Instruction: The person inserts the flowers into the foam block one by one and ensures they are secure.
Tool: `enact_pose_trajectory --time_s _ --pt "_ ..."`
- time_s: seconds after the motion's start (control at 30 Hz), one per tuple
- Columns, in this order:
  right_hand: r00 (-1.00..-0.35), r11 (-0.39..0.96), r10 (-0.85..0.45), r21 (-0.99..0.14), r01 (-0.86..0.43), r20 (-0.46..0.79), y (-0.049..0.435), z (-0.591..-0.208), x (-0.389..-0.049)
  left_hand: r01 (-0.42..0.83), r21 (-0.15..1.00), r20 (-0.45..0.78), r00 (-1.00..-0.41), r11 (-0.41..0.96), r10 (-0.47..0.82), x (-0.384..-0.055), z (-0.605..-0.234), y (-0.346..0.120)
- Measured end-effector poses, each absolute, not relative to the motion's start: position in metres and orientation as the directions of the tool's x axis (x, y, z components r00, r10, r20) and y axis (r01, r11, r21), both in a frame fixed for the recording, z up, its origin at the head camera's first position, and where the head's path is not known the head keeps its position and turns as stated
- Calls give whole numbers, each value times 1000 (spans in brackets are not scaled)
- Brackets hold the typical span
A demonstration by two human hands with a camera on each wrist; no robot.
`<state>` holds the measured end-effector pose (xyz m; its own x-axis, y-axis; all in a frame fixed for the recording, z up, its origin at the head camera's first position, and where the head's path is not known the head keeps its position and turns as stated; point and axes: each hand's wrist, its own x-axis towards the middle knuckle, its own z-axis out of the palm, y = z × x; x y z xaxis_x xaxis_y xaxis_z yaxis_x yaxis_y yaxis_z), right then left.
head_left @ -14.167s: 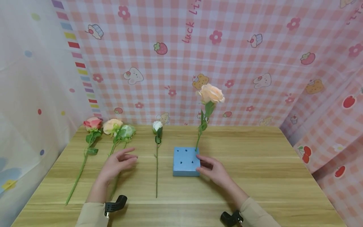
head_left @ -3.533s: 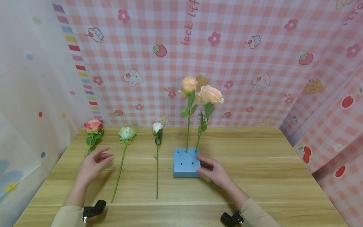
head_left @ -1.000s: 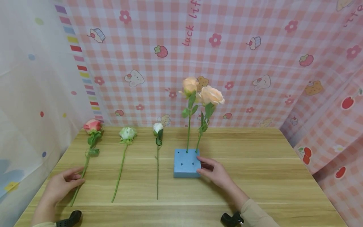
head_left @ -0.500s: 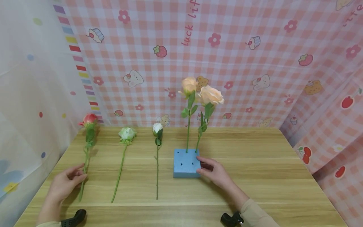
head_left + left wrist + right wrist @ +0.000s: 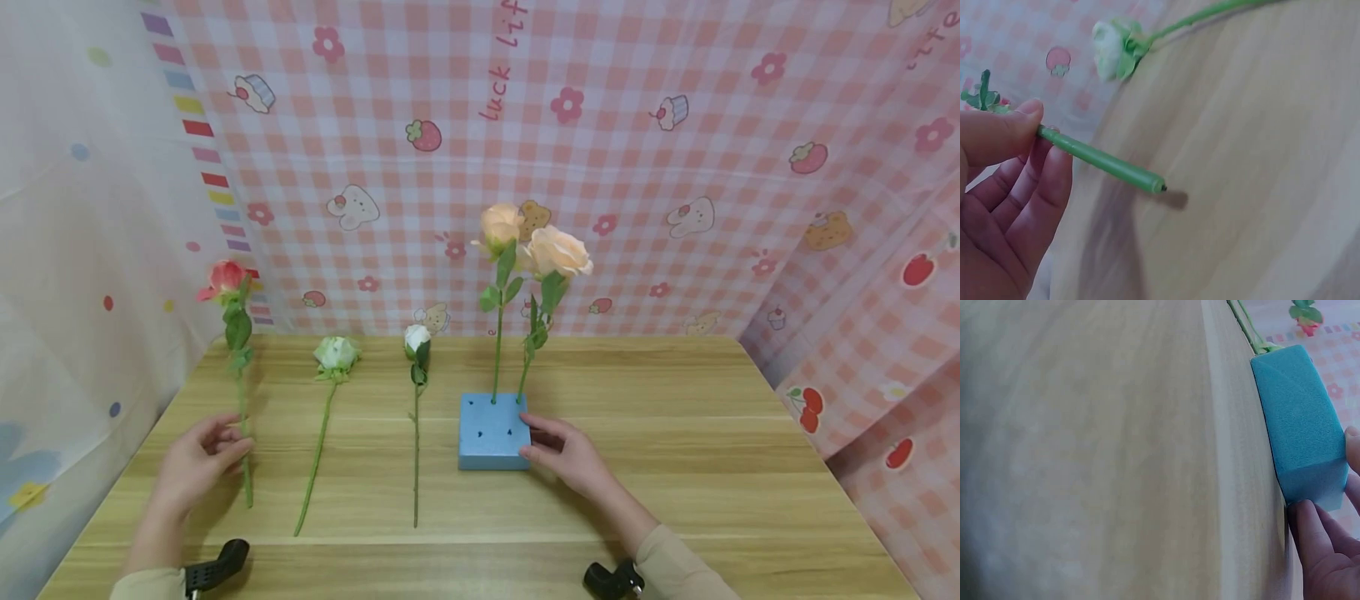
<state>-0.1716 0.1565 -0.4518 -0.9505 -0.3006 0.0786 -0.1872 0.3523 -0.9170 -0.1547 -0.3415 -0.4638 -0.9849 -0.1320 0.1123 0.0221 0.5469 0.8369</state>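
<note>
a green-white flower (image 5: 337, 354) and a white rosebud (image 5: 417, 340) are lying on the wood-grained table (image 5: 675, 500) between the left hand (image 5: 198, 467) and the square blue foam block (image 5: 495, 460). the left thumb and fingers are pinching the smooth green stem (image 5: 1107, 162) of the pinkish-red rose (image 5: 227, 281), tilting above the tabletop. the right hand's (image 5: 573, 458) thumb and fingers are standing apart, touching the grainy block's right edge. two soft-petalled peach roses (image 5: 558, 252) are rising from its holes before checked cloth (image 5: 630, 167).
</note>
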Motion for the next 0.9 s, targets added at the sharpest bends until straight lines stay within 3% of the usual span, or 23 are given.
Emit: enact_pose_trajectory --time_s 0.53,0.9 --pt "-951 358 -299 -914 -193 83 156 -451 -171 141 899 179 -982 415 -54 -175 -445 -295" --pt "-956 348 -282 -920 -181 81 164 -485 -187 167 921 192 -981 351 -37 -187 -439 -259"
